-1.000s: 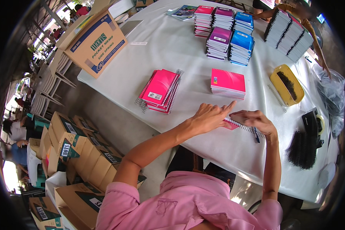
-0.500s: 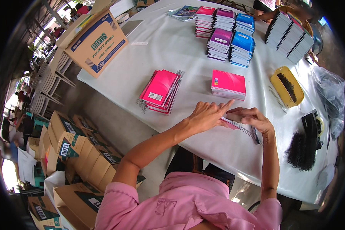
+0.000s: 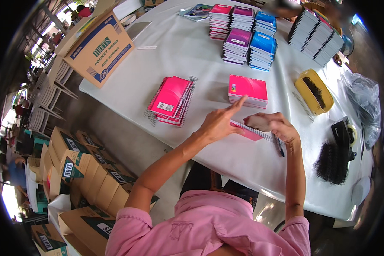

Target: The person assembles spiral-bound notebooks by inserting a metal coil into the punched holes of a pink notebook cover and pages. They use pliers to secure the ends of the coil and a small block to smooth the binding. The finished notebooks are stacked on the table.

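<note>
A small pink notebook [image 3: 252, 135] lies near the table's front edge, a wire coil [image 3: 262, 132] running along its upper edge and out past its right end. My left hand [image 3: 217, 124] grips the notebook's left end, thumb on it and index finger stretched forward. Over the coil, my right hand [image 3: 281, 127] has bent, motion-blurred fingers; whether they pinch the wire is unclear. A dark, pen-like tool [image 3: 279, 146] lies below that hand. Just beyond sits a neat stack of pink notebooks [image 3: 248, 88]. To the left, a looser pink pile [image 3: 171, 100] has coils sticking out.
Purple, blue and pink notebook stacks [image 3: 237, 47] stand at the back, with black-coiled ones [image 3: 313, 36] beside them. On the right are a yellow tray [image 3: 303, 91], a tape dispenser [image 3: 343, 132], black coils [image 3: 330, 164] and a plastic bag [image 3: 362, 106]. Cartons [image 3: 102, 49] flank the left.
My right hand's fingers have shifted along the coil, and less coil shows beyond the notebook's right end. My left hand keeps its hold on the notebook. The whole view has shifted slightly.
</note>
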### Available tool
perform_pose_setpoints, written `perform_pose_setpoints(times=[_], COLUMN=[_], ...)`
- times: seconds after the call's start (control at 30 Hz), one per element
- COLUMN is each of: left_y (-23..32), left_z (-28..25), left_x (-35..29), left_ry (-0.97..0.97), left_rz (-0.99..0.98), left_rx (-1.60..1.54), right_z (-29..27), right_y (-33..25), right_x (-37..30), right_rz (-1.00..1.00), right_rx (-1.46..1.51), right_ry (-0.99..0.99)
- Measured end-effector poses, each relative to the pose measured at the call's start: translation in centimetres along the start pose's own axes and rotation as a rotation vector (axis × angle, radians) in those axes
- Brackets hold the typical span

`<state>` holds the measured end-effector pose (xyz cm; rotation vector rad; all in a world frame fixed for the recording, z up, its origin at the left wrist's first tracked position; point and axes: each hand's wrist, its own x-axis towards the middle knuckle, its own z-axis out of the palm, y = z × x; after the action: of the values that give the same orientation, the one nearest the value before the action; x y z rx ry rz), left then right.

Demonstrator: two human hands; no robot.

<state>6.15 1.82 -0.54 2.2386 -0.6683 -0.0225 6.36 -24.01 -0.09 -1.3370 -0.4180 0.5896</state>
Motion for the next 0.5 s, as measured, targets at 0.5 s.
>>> perform_pose_setpoints(times=[0.5], left_y=[-2.8], left_z=[3.5], left_x=[-0.1], left_ry=[0.183], left_rz=[-0.019], left_rx=[-0.49], right_z=[-0.6], right_y=[0.6], right_x=[0.6], right_rz=[-0.02], right_rx=[-0.104], right_ry=[0.045])
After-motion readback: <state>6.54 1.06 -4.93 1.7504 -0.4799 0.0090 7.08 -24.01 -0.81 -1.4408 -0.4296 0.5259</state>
